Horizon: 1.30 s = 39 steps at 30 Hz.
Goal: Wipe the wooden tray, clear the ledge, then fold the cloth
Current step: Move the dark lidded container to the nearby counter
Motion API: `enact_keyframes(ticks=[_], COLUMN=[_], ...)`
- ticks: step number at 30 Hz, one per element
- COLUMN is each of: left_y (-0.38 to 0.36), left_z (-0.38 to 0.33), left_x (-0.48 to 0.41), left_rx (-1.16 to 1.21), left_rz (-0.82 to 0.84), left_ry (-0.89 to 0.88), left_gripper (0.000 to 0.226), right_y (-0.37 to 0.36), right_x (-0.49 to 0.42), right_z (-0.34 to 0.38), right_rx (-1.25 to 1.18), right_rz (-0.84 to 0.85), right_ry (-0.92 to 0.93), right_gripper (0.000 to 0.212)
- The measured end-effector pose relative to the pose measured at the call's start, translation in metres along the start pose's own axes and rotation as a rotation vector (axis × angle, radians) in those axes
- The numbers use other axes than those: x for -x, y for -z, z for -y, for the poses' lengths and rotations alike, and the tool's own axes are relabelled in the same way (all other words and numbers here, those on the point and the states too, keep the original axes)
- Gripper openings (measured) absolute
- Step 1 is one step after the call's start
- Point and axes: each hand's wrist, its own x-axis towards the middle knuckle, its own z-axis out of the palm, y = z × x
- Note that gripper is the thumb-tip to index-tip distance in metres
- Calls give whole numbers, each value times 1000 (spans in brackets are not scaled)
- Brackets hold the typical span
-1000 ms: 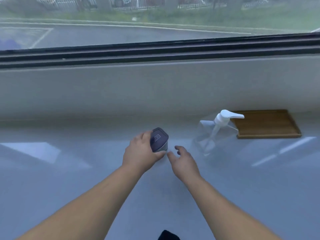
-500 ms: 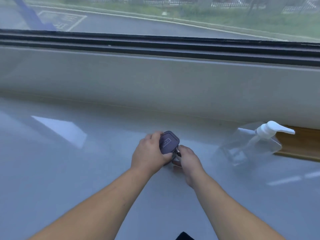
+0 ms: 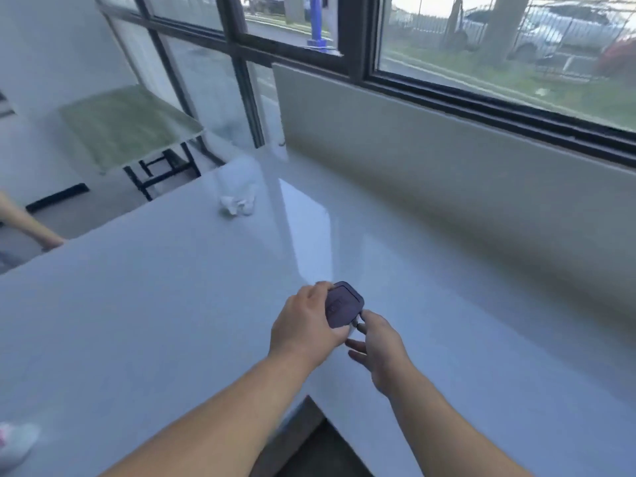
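My left hand (image 3: 301,321) grips a small clear container with a dark purple square lid (image 3: 342,304), held just above the white ledge (image 3: 464,304). My right hand (image 3: 377,342) meets it from the right, thumb and forefinger pinching something small at the container's lower right side; its other fingers are spread. The wooden tray and the cloth are out of view.
A clear jar holding crumpled white material (image 3: 237,191) stands on the white counter (image 3: 137,287) to the far left. A green-topped table (image 3: 127,125) stands beyond it. Another person's arm (image 3: 24,222) shows at the left edge. A pink-white object (image 3: 15,444) lies bottom left.
The view has swung left, so the pump bottle and wooden tray have left the frame. My right hand has closed in on the container, which both hands carry leftward.
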Motion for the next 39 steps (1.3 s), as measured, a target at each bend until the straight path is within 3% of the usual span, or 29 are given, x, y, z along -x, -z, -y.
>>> enact_keyframes(ticks=[4, 8, 14, 24, 39], left_y=[88, 156, 206, 211, 189], left_z=[124, 228, 328, 377, 394], left_x=[39, 91, 152, 181, 176], left_rx=[9, 6, -5, 10, -53], left_rz=[-130, -263, -377, -423, -272], left_ry=[195, 385, 569, 686, 689], left_gripper=[63, 58, 59, 62, 65], right_y=[-146, -273, -394, -445, -444], right_x=[21, 49, 81, 82, 62], right_z=[-32, -73, -128, -158, -179], right_rx=[89, 218, 368, 495, 527], right_rz=[163, 337, 479, 510, 452], right_ry=[-38, -82, -124, -145, -182], right_gripper=[18, 26, 27, 22, 29])
